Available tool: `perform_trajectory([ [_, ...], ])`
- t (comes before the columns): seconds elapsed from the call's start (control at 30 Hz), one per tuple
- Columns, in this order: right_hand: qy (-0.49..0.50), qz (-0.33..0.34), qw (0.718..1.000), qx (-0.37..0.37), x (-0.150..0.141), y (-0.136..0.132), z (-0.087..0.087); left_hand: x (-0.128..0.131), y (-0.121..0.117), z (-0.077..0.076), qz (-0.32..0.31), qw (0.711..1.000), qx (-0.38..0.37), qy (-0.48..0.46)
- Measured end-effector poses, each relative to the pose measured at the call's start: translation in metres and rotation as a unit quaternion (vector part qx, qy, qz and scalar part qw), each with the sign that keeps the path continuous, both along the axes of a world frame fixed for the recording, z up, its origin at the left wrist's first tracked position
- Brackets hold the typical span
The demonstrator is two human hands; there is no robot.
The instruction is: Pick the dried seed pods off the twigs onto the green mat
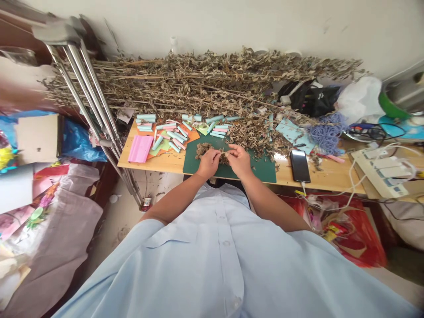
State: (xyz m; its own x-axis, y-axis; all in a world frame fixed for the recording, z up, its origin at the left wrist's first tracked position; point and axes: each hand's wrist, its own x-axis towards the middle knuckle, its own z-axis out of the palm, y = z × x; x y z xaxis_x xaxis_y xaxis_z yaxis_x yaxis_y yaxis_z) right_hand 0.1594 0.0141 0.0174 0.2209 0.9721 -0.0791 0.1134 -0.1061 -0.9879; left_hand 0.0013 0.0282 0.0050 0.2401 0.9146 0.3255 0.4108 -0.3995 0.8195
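The left hand (208,164) and right hand (240,161) half-hide a dried-leaf clump (202,150).

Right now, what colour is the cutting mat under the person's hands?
The cutting mat is dark green, best seen in the head view.

No text, label, brand or number is legible in this view. The yellow print on the red plastic bag (335,231), on the floor beneath the right end of the desk (326,179), is too small and blurred to read.
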Motion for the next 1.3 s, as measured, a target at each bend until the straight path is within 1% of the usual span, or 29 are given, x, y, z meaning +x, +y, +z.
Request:
perform_trajectory([
  [0.1,-0.015,-0.018,1.0,0.0,0.005,-0.001,0.0,-0.001,0.0,0.001,0.021,1.0,-0.009,-0.008],
  [0.17,-0.03,-0.016,0.999,0.003,0.006,-0.002,0.0,-0.002,0.0,0.002,0.025,0.999,-0.021,-0.019],
  [0.27,-0.037,-0.004,0.999,0.008,0.004,-0.003,0.001,-0.002,-0.001,0.004,0.014,0.999,-0.038,-0.031],
  [0.5,-0.004,0.026,1.0,0.016,-0.006,-0.002,0.006,-0.001,-0.001,0.002,-0.012,0.998,-0.05,-0.044],
  [0.67,-0.011,0.024,0.999,0.02,-0.007,-0.002,0.003,0.0,-0.001,0.002,-0.017,0.997,-0.061,-0.041],
  [0.77,-0.034,0.03,0.999,0.027,-0.005,-0.001,-0.001,0.0,-0.002,0.004,-0.021,0.997,-0.063,-0.042],
  [0.9,-0.082,0.005,0.995,0.051,0.001,0.001,-0.006,-0.001,-0.002,0.006,-0.023,0.997,-0.059,-0.042],
  [1.0,-0.102,-0.023,0.993,0.05,0.007,0.001,-0.008,-0.003,-0.003,0.006,-0.023,0.997,-0.062,-0.047],
  [1.1,-0.112,-0.027,0.992,0.041,0.009,0.0,-0.009,-0.003,-0.003,0.006,-0.016,0.996,-0.065,-0.054],
  [1.2,-0.101,-0.012,0.994,0.025,0.007,-0.002,-0.008,-0.003,-0.003,0.006,-0.015,0.996,-0.065,-0.056],
  [1.3,-0.054,0.011,0.998,0.019,0.001,-0.004,-0.002,-0.002,-0.003,0.006,-0.018,0.997,-0.058,-0.052],
])
